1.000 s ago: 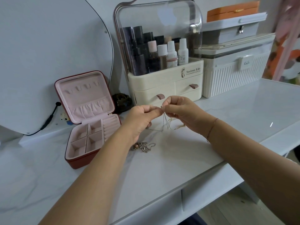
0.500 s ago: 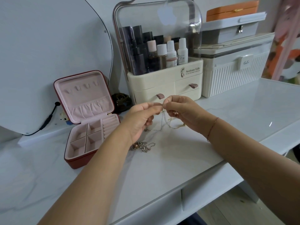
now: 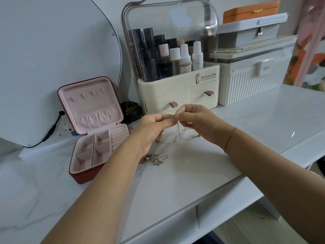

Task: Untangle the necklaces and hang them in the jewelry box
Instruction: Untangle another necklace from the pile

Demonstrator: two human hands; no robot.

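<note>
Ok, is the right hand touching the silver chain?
Touching. The head view shows the right hand pinching the top of the silver chain, which hangs down from its fingertips.

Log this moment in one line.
untangling | left hand, right hand pinch tangled necklaces | necklace pile on table | jewelry box open, hooks bare

home bedroom vanity: mirror point(image 3: 52, 59), cosmetics organizer w/ bottles point(image 3: 177, 81), open jewelry box point(image 3: 93, 127), marble-look desk point(image 3: 193, 173)
</note>
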